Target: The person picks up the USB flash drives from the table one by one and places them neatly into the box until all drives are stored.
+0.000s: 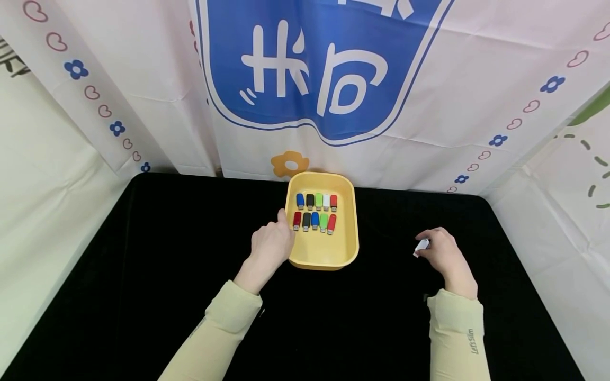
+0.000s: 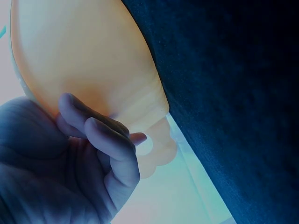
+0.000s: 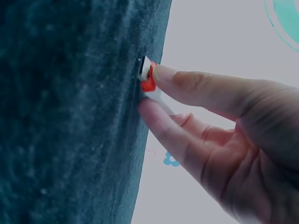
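My left hand (image 1: 272,242) grips the left side of a yellow plastic bin (image 1: 324,258). In the left wrist view, curled fingers (image 2: 110,140) lie against the bin's outer wall (image 2: 93,51). Two rows of USB sticks lie in the bin, among them a blue one (image 1: 299,200), a white one (image 1: 326,200) and a red one (image 1: 331,224). To the right of the bin, my right hand (image 1: 445,254) pinches a white USB stick (image 1: 422,245) between thumb and fingers, close to the cloth. The right wrist view shows a red part (image 3: 148,84) on it.
A black cloth (image 1: 200,222) covers the table. Behind the bin hangs a white printed curtain (image 1: 410,164) with a blue emblem, close to the bin's far rim. White cloth walls (image 1: 567,248) flank the table on both sides.
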The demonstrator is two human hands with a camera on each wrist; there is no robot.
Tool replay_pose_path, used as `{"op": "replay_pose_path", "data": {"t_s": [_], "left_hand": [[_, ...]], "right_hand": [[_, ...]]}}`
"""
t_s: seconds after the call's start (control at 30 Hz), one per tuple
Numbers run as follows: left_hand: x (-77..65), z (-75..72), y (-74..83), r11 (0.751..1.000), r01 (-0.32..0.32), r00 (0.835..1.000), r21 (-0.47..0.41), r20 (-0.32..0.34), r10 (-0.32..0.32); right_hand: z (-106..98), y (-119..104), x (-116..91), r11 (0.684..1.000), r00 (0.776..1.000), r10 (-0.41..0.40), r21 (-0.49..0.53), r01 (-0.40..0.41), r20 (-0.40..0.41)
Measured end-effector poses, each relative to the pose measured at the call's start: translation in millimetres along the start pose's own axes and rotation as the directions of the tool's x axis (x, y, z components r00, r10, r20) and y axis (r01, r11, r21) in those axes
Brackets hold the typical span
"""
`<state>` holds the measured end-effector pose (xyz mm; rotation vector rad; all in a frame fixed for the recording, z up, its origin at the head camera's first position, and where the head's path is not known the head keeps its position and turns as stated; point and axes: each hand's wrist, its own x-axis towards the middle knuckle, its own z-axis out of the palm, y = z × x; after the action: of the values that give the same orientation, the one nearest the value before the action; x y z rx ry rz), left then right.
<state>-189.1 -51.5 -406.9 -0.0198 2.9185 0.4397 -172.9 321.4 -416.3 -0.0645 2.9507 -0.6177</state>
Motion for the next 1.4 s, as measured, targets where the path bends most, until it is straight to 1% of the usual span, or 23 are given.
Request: {"op": "replay_pose_path", "data": {"t_s": [0.17,0.23,0.4,0.63,0.8,0.93,1.17,1.4], "left_hand": [[-0.3,0.7,0.0,1.000,-0.003,1.000,-0.004,-0.004,0.003],[-0.3,1.0,-0.1,1.000,-0.011,1.000,-0.001,-0.021,0.011],[-0.4,1.9,0.2,1.000,-0.025,0.998,0.014,-0.054,0.026],[-0.5,1.7,1.4,1.000,-0.020,0.999,0.012,-0.044,0.021],[-0.8,1.1,1.2,1.000,-0.018,0.999,0.014,-0.043,0.019],[-0.7,1.2,0.3,1.000,-0.019,0.999,0.007,-0.042,0.020],[0.6,2.0,-0.6,1.000,-0.009,1.000,-0.001,-0.021,0.009],[0.8,1.6,0.5,1.000,-0.002,1.000,0.000,-0.019,0.002]], "right_hand": [[-3.0,1.2,0.0,0.999,1.000,0.019,0.040,-0.018,-0.016],[-3.9,1.5,0.3,0.999,0.999,0.021,0.046,-0.020,-0.026],[-4.8,0.1,0.6,0.999,0.997,-0.013,0.044,0.017,-0.076],[-5.4,-8.4,1.7,0.996,0.994,-0.057,0.064,0.064,-0.096],[-5.4,-18.8,3.7,0.990,0.990,-0.082,0.101,0.094,-0.116],[-4.2,-26.6,4.8,0.986,0.988,-0.085,0.134,0.102,-0.128],[-2.0,-40.2,6.0,0.978,0.987,-0.084,0.179,0.108,-0.136],[1.1,-50.0,6.2,0.968,0.977,-0.128,0.195,0.161,-0.169]]}}
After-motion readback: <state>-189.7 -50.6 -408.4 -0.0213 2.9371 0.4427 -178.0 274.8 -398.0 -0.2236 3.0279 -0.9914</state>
